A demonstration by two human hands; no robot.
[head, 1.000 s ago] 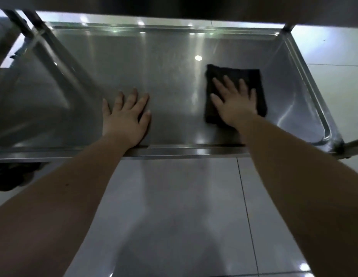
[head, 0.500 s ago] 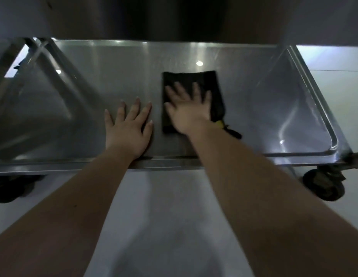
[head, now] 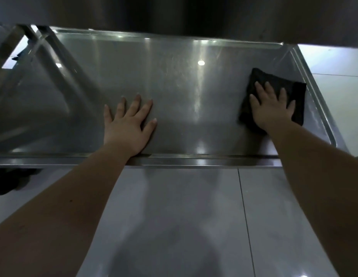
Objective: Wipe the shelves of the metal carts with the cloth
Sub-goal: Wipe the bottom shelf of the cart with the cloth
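Flat and spread, your right hand [head: 271,111] has no closed grip on the cloth [head: 274,98]: the palm and all fingers press down on top of the dark folded square, pinning it to the metal shelf [head: 174,80]. Your left hand [head: 129,126] is also open, fingers apart, palm flat on the bare steel just inside the front rim [head: 204,159], holding nothing.

Half a second ago the cloth sat near the middle of the shelf, just beside your left hand. Now it is far over at the right end, close to the raised right rim [head: 314,92] and well apart from the left hand. It is turned slightly, one corner pointing toward the back. Your left hand has kept the same spot on the shelf through both earlier frames.

Below the front rim you see pale floor tiles [head: 174,216], and the underside of an upper shelf [head: 174,15] darkens the top of the view.
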